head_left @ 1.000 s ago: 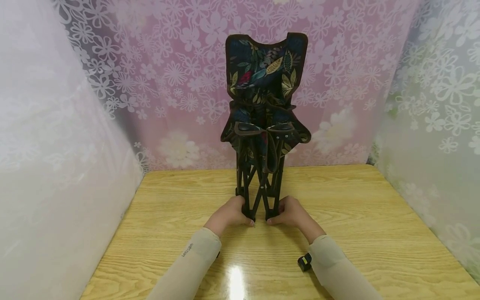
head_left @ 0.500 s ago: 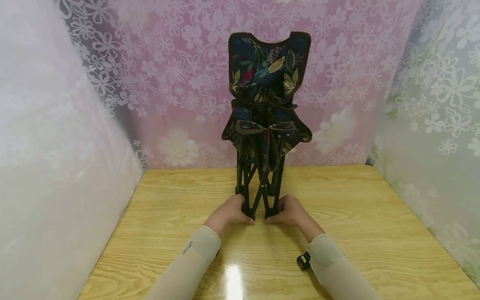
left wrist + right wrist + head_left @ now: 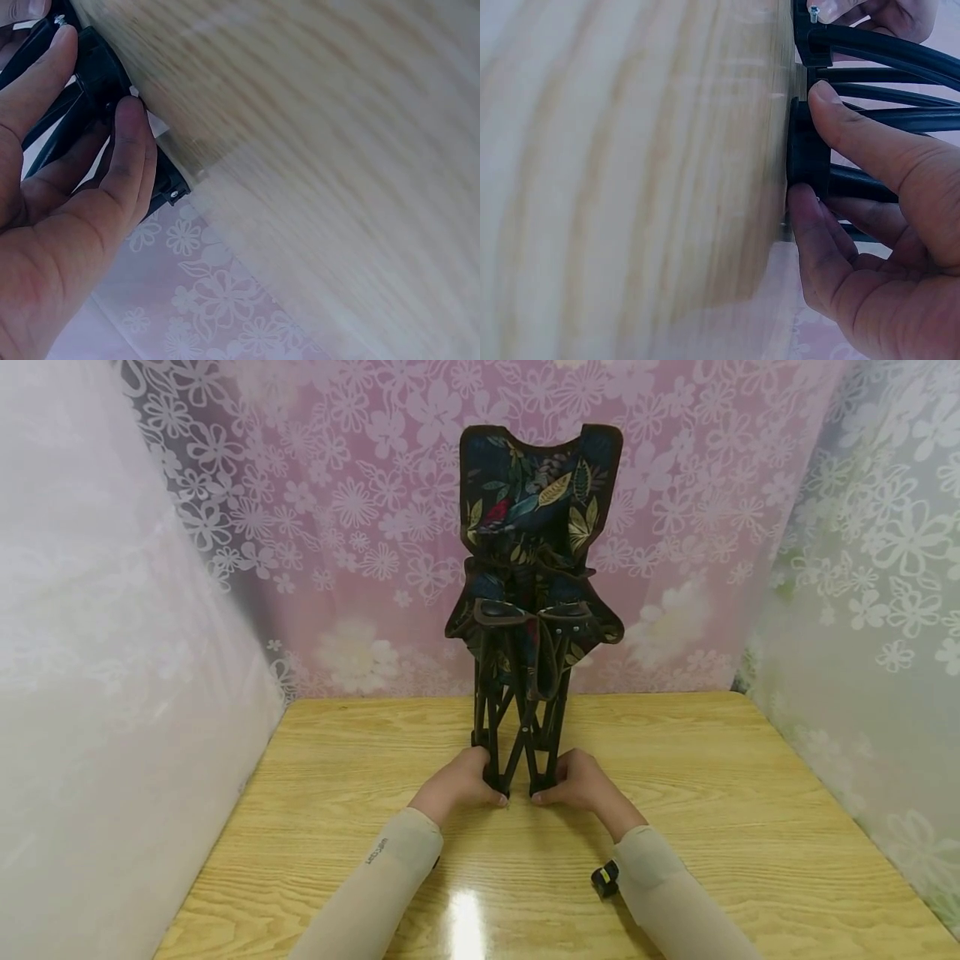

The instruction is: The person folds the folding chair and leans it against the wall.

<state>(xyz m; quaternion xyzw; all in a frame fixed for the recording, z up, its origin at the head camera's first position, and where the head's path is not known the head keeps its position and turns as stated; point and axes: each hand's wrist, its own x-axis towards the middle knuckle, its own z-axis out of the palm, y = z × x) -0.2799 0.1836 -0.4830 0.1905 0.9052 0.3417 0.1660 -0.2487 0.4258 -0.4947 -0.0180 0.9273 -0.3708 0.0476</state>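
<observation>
A folding chair [image 3: 542, 497] with dark leaf-patterned fabric and thin black legs stands upright on the table, mostly folded together. At its near left foot, my left hand [image 3: 460, 779] pinches the black plastic foot between thumb and fingers. My right hand [image 3: 583, 785] grips the near right foot the same way. Up close in the left wrist view, a black foot piece [image 3: 101, 71] sits between the thumb and fingers. The right wrist view has the right thumb and fingers around another foot piece [image 3: 808, 146], low against the tabletop. Crossed leg tubes rise between the hands.
The wood-grain table [image 3: 360, 739] spreads around the chair. Behind it hangs a pink flowered curtain [image 3: 360, 527], with pale sheets on the left and right sides. A small black device [image 3: 604, 880] is beside the right sleeve.
The chair shifts very slightly right and up in the head view. Both hands keep their hold on the feet.
</observation>
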